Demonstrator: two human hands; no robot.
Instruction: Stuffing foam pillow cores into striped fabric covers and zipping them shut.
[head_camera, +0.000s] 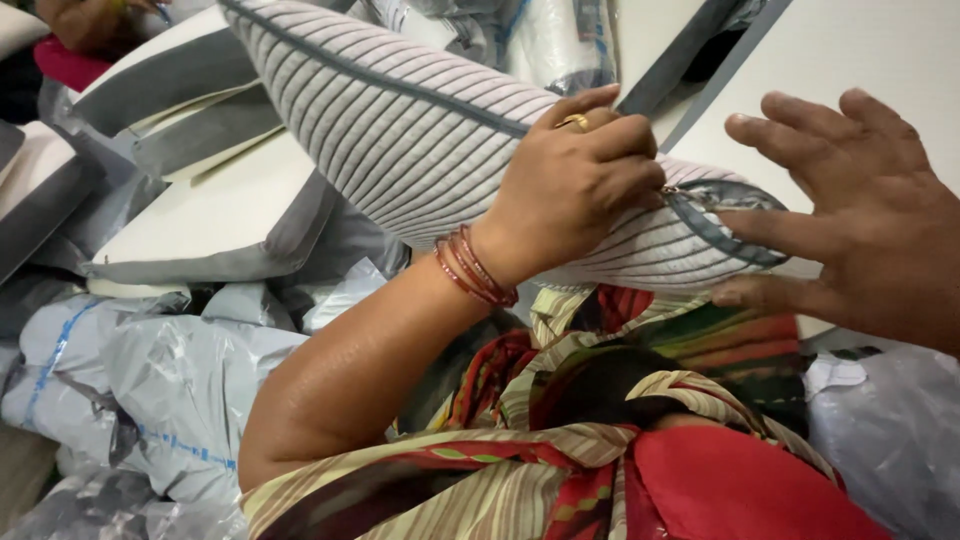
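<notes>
from the head camera, the left hand (580, 185) gripped the corner of a grey striped pillow (400, 130), fingers curled tight and seemingly pinching its zipper pull (668, 190), though that spot was blurred. the pillow sat raised over the lap. the right hand (850, 215) hovered just beside the pillow's end, fingers spread wide, holding nothing. plastic bags (170, 380) lay below left.
</notes>
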